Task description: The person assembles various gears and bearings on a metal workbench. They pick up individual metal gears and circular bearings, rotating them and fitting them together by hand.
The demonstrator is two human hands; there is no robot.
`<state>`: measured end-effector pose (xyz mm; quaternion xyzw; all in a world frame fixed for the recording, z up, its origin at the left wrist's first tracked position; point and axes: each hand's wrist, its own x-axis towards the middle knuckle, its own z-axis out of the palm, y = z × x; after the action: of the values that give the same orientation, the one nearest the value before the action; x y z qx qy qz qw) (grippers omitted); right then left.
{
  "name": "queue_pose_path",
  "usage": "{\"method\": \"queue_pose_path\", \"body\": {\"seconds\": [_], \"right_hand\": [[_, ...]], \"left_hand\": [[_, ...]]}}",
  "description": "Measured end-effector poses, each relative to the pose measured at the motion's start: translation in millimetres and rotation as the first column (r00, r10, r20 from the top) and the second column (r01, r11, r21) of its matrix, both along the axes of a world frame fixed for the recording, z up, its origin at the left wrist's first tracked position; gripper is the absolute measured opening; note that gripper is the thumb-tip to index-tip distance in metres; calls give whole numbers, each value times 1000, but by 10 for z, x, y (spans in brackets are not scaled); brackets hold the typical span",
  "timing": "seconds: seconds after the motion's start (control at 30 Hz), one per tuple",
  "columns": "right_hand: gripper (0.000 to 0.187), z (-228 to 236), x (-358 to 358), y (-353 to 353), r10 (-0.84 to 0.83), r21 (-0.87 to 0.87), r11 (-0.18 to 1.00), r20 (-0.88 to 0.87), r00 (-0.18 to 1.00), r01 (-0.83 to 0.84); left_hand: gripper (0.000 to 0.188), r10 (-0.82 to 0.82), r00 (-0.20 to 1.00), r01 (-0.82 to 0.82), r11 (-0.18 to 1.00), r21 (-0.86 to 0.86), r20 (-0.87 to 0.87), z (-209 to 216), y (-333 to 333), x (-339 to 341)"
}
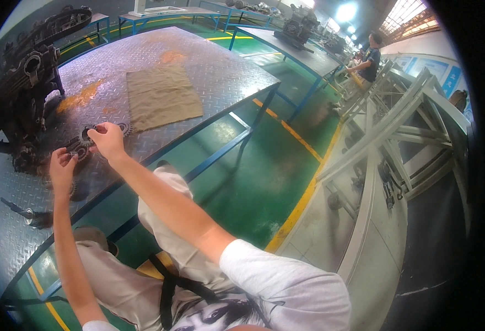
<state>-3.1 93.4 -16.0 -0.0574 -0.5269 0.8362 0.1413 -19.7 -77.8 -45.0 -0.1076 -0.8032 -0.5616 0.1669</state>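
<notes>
a: how are the hands placed?
b: the right hand (107, 139) is curled, with a dark metal part (79, 149) pinched at its fingertips, between the two hands. the left hand (62, 167) is half closed at the part's nearer end; whether the part is gripped there or only touched cannot be told.
a: and around them?
b: a toothed gear (125, 128) is seen just right of the right hand's knuckles; beyond it a brown cloth (162, 98) is spread. left of both hands a dark engine assembly (25, 88) is stood. nearer the body than the left hand, a brush (36, 217) is laid on the metal bench (226, 71).
a: what could go wrong?
b: the part could be dropped if the fingertip hold is slackened; the gear could be knocked by a swing of the right hand.
</notes>
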Motion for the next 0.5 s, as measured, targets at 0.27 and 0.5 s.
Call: {"method": "queue_pose_path", "body": {"seconds": [0.27, 0.5], "right_hand": [[23, 45, 86, 25, -73, 210, 974, -64, 995, 85], [29, 42, 96, -32, -187, 519, 814, -195, 963, 262]], "left_hand": [[29, -79, 996, 68, 965, -255, -33, 43, -111, 104], [28, -125, 967, 115, 992, 57, 221, 253, -208, 149]]}}
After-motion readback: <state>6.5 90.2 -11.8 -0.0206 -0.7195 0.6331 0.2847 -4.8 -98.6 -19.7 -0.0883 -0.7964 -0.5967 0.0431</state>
